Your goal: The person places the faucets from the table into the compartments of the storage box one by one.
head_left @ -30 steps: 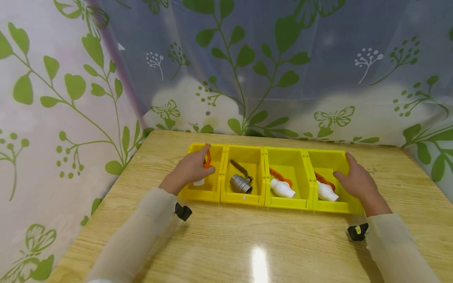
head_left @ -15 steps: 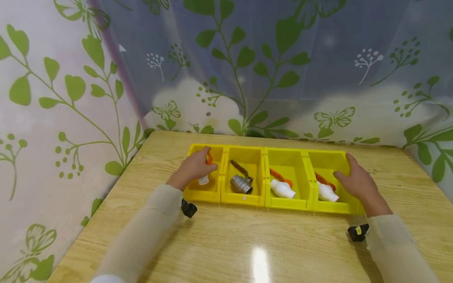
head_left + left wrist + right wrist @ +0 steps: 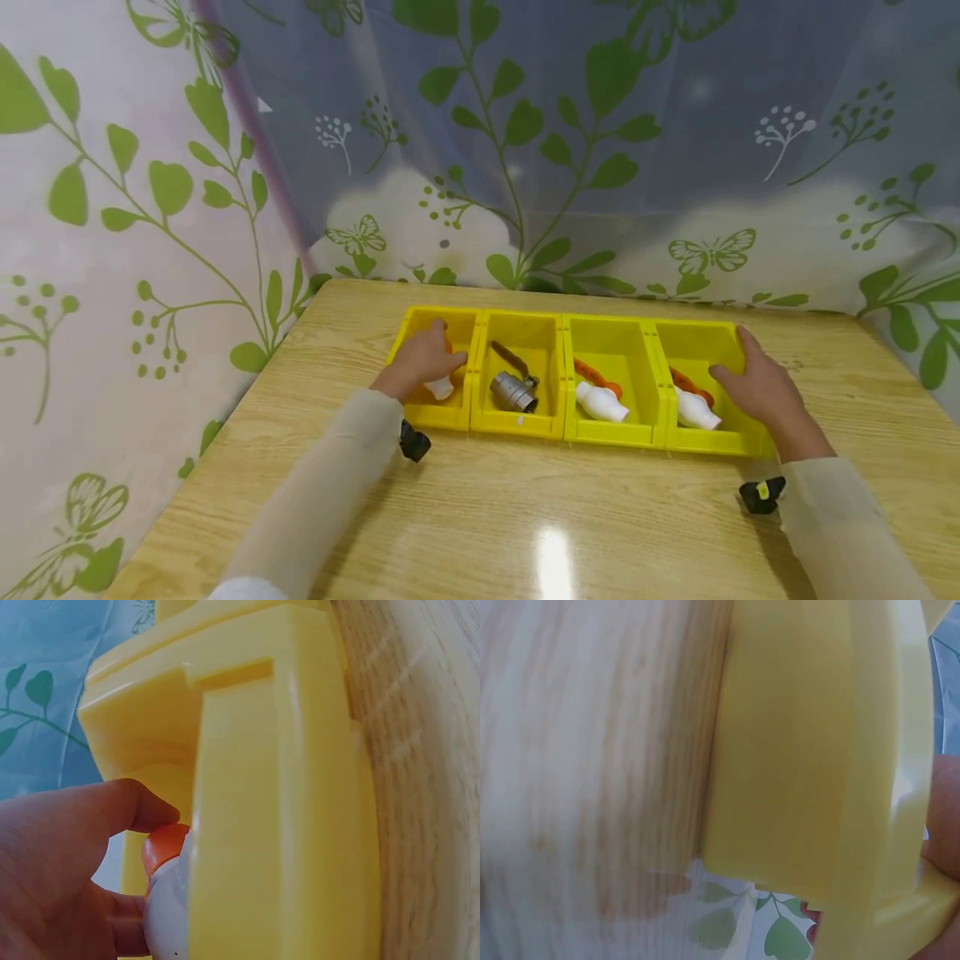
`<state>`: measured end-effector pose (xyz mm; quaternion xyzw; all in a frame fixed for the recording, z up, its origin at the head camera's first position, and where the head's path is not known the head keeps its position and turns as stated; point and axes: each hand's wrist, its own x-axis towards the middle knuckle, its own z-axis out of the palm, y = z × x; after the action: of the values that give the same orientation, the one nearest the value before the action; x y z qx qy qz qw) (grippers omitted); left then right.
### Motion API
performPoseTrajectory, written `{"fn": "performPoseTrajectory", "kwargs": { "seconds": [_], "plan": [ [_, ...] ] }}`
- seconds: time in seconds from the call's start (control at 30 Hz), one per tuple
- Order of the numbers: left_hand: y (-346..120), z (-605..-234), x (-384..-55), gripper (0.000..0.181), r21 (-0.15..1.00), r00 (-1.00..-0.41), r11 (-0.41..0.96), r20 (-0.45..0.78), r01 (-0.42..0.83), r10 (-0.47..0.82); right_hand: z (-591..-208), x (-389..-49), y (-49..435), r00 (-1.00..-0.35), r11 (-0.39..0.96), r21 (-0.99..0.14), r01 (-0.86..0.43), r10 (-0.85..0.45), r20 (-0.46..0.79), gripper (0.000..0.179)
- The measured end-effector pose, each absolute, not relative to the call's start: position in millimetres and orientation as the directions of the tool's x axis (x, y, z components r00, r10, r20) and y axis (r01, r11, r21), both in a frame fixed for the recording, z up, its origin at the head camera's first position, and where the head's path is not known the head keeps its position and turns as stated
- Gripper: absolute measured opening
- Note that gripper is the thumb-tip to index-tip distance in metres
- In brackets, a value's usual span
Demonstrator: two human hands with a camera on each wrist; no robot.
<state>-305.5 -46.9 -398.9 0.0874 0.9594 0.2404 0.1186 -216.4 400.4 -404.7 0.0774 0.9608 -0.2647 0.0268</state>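
Note:
In the head view my left hand (image 3: 420,362) reaches into the leftmost yellow bin (image 3: 431,415). It holds a white plastic ball valve (image 3: 440,388) with an orange handle, low inside the bin. The left wrist view shows a fingertip on the orange handle (image 3: 163,846) and other fingers behind the white body (image 3: 166,911); the bin's wall hides the rest. At the row's far end, my right hand (image 3: 765,390) grips the side wall of the rightmost yellow bin (image 3: 712,442), thumb over the inside. In that bin lies another white ball valve (image 3: 696,410) with an orange lever.
Between those end bins, two more join the row. One contains a metal ball valve (image 3: 514,392) with a brown lever, the other a white valve (image 3: 602,402) with an orange lever. The wooden table (image 3: 480,508) meets a leaf-patterned curtain (image 3: 585,167) behind.
My left hand has moved right and lower into the leftmost bin, bringing the white valve with it toward the bin's floor. My right hand stays on the bin wall.

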Motion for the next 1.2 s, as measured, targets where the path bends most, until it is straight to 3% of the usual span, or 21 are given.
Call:
{"fn": "performPoseTrajectory", "kwargs": {
  "seconds": [0.43,0.7,1.2],
  "plan": [
    [-44.9,-403.7,-304.6,0.065,0.434,-0.938,0.899,-0.282,0.062,0.200,-405.2,-215.6,400.3,-0.988,0.853,-0.501,0.150,0.118,-0.097,0.085],
    [-43.6,-405.5,-305.6,0.037,0.393,-0.938,0.915,-0.276,0.091,0.212,-404.7,-215.6,400.5,-0.987,0.851,-0.500,0.159,0.124,-0.104,0.085],
    [-40.3,-404.5,-301.3,0.035,0.333,-0.944,0.936,-0.257,0.112,0.204,-407.1,-217.7,402.6,-0.985,0.848,-0.501,0.171,0.135,-0.107,0.085]
  ]
}}
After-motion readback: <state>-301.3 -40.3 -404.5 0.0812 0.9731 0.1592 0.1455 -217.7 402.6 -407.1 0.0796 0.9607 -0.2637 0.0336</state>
